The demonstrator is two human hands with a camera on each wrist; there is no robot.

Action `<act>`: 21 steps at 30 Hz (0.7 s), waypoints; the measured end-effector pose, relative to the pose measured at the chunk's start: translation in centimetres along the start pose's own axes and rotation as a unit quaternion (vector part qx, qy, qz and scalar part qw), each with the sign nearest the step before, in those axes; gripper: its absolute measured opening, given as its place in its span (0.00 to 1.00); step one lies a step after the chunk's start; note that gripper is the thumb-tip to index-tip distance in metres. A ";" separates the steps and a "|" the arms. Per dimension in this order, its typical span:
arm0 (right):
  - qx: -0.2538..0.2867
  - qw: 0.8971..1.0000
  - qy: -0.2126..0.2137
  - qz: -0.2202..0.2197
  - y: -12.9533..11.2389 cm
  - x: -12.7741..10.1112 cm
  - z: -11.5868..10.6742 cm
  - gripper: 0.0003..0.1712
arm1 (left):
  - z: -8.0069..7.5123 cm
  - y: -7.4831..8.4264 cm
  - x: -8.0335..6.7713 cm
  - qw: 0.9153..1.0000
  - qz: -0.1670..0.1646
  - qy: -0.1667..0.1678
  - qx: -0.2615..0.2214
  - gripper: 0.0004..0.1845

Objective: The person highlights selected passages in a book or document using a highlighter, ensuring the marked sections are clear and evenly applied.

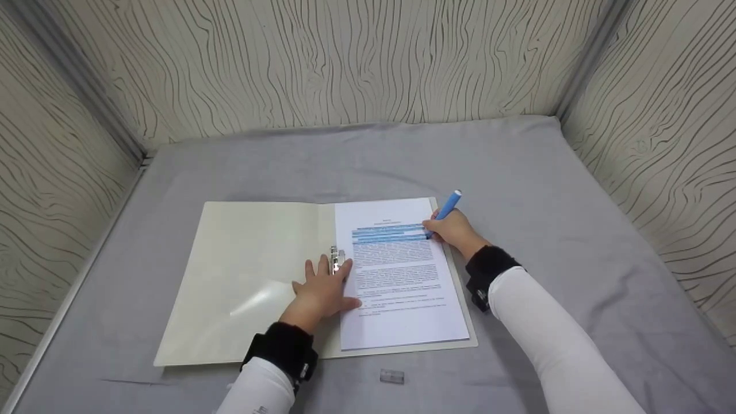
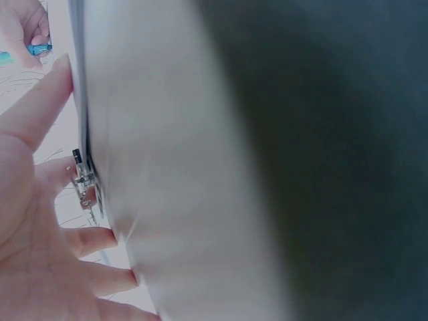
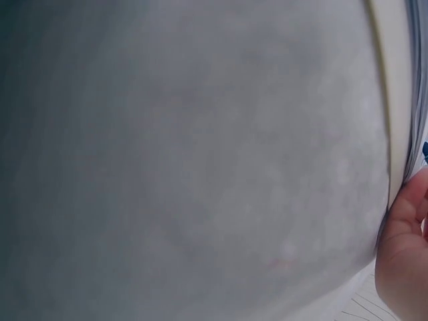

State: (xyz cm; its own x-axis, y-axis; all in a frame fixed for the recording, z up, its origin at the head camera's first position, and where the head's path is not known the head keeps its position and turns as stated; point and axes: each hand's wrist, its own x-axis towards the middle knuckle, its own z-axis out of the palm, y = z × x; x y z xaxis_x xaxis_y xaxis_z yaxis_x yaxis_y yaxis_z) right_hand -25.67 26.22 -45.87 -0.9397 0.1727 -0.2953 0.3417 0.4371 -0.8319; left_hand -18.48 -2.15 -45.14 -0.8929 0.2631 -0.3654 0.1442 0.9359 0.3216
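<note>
An open cream folder (image 1: 241,276) lies on the grey cloth. Its right half carries a printed page (image 1: 402,282) with blue highlighted lines near the top. My right hand (image 1: 454,230) grips a blue highlighter (image 1: 447,206), tip down at the right end of the highlighted lines. My left hand (image 1: 323,287) lies flat with spread fingers on the folder's spine, beside the metal clip (image 1: 336,259). In the left wrist view the left hand (image 2: 33,200) spreads next to the clip (image 2: 85,187). Only the edge of the right hand (image 3: 404,261) shows in the right wrist view.
A small clear cap (image 1: 392,376) lies on the grey cloth (image 1: 575,190) in front of the folder. Wood-grain panels (image 1: 345,63) wall the surface at the back and on both sides.
</note>
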 end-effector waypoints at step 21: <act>-0.009 1.000 -0.016 -0.012 -2.2 -0.2 1.0 0.11 | -0.5 0.3 -0.4 1.000 0.000 -0.008 0.004 0.45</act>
State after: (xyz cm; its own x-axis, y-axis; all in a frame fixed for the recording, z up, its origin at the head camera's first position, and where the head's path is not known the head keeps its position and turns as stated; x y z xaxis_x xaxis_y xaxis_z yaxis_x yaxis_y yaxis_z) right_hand -26.20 24.38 -44.44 -0.9476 0.1339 -0.2899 0.3186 0.4574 -0.8303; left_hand -18.33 -2.11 -44.49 -0.8858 0.2664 -0.3800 0.1473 0.9379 0.3141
